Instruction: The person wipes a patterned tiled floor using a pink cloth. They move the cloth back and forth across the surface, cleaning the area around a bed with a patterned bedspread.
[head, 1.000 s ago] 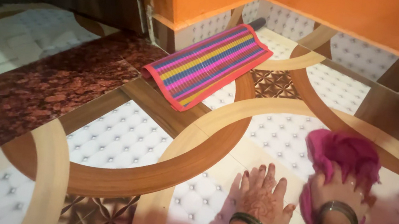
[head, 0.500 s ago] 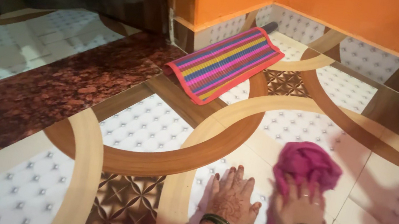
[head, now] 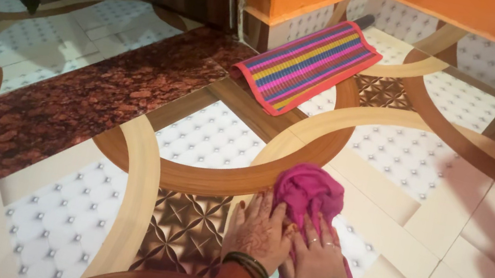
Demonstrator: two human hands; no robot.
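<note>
Magenta cloth (head: 307, 193) lies under right hand (head: 316, 258), bunched at its far side; fingers flat, pressing. Left hand (head: 257, 230) splayed on floor (head: 206, 146), touching cloth's left edge.

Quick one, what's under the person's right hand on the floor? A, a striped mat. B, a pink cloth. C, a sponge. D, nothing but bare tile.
B: the right hand lies flat on a bunched pink cloth on the tiled floor, with the left hand close beside it; the striped mat lies apart, up by the wall.
</note>
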